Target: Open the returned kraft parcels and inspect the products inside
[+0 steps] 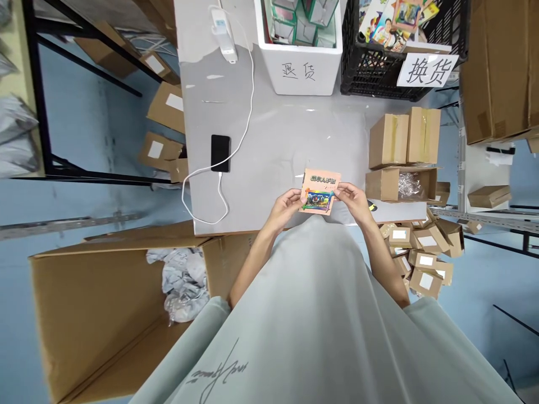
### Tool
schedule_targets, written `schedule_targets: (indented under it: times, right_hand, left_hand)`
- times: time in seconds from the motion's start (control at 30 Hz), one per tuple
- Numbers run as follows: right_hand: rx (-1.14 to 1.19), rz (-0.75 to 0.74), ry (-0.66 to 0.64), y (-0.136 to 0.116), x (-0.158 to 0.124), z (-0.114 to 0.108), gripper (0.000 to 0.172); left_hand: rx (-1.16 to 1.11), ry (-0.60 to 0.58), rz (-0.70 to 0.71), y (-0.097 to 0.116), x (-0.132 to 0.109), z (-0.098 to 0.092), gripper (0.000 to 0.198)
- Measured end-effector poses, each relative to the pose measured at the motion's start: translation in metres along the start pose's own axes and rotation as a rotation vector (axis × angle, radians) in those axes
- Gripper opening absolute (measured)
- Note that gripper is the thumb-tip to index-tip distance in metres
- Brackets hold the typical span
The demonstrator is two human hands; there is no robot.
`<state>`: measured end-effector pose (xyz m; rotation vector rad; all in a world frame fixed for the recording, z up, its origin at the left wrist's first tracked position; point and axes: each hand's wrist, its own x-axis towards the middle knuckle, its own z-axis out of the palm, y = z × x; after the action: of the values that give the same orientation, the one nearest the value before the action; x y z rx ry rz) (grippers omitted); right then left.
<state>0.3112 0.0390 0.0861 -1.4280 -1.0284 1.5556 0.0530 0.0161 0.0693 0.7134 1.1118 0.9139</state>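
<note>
A small peach-coloured booklet [319, 191], with dark lettering and a bright picture on its cover, is held up over the table's near edge. My left hand [287, 206] pinches its left edge between thumb and fingers. On the opposite edge, my right hand [352, 200] grips it the same way. The cover faces me and tilts slightly. Just right of my right hand lies a black and yellow tool [371, 206], partly hidden, whose kind I cannot make out.
A white bin [298, 84] of green boxes and a black crate [366, 84] of booklets stand at the back. Cardboard boxes [389, 137] sit at right. A black phone-like device [220, 152] and white cable lie left. A large open carton [105, 314] holds crumpled plastic.
</note>
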Motion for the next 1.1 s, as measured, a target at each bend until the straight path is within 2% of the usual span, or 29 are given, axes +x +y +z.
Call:
schedule_targets:
  times: [0.17,0.33,0.5,0.67,0.8,0.93,1.1]
  right_hand:
    - [-0.01,-0.007,0.014,-0.006,-0.003,0.002,0.066]
    - [0.016,-0.004,0.019,-0.012,-0.008,0.003,0.07]
    - [0.041,-0.02,-0.07,-0.023,-0.018,0.006,0.067]
    - [0.081,-0.07,-0.154,-0.023,-0.015,0.02,0.069]
    - [0.134,0.032,-0.231,-0.017,-0.011,0.024,0.064]
    - [0.129,0.044,-0.085,-0.016,-0.009,0.014,0.066]
    - [0.11,0.038,0.065,-0.015,-0.005,0.0,0.068]
  left_hand:
    - [-0.05,0.041,-0.008,0.002,-0.002,0.007,0.059]
    - [-0.14,0.015,-0.027,0.003,-0.004,0.012,0.056]
    - [-0.139,-0.016,-0.065,0.005,-0.001,0.016,0.047]
    - [-0.119,-0.152,-0.148,0.0,0.002,0.026,0.031]
    - [-0.165,-0.285,-0.26,-0.006,-0.004,0.035,0.042]
    - [-0.094,-0.208,-0.205,-0.004,-0.008,0.033,0.054]
    - [-0.132,-0.139,-0.151,0.005,-0.006,0.019,0.063]
